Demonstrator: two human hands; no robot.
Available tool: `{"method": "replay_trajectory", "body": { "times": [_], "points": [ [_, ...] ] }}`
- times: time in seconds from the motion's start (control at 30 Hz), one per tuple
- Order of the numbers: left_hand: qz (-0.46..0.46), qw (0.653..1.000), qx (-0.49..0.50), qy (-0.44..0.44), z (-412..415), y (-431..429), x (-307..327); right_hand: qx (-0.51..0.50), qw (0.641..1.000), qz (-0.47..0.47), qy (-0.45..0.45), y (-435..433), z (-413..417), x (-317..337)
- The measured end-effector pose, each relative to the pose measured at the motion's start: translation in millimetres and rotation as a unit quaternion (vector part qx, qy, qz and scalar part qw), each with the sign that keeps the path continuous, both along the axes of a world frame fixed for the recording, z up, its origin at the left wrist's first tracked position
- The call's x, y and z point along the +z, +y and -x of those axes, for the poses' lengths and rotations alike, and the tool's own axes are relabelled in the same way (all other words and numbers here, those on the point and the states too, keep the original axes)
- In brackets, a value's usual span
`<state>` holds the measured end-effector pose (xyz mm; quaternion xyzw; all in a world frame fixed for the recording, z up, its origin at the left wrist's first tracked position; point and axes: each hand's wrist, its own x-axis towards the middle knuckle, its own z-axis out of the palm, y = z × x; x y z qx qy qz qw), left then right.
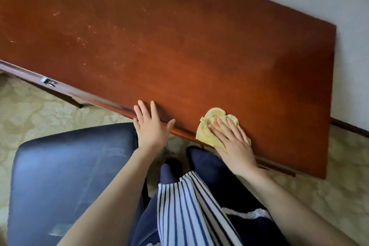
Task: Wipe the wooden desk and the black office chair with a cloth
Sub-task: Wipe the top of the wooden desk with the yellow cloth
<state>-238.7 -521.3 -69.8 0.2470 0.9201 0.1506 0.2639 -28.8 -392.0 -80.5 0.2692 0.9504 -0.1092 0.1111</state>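
We log: desk (179,42), scratched. Cloth (214,126) at its near edge, under our right hand (232,140), grip flat, fingers straight. Left hand (151,124) spread on the edge. Chair (69,181) at left, seemingly smudged.

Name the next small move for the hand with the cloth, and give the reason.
Probably sweep the right hand and yellow cloth away from the body, across the desk. The cloth lies flat at the near edge, the wide top beyond it shows pale scuffs, and the left hand braces on that edge.
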Motion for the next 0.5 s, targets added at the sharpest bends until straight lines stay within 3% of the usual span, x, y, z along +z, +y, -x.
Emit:
{"method": "replay_trajectory", "body": {
  "times": [0.27,0.5],
  "points": [
    [0.069,0.996,-0.034,0.04,-8,3,-6,-0.073,0.996,0.029,-0.046,18,-95,6],
    [0.093,0.995,-0.015,0.015,-2,13,4,0.02,0.999,0.015,-0.041,39,-39,2]
  ]
}}
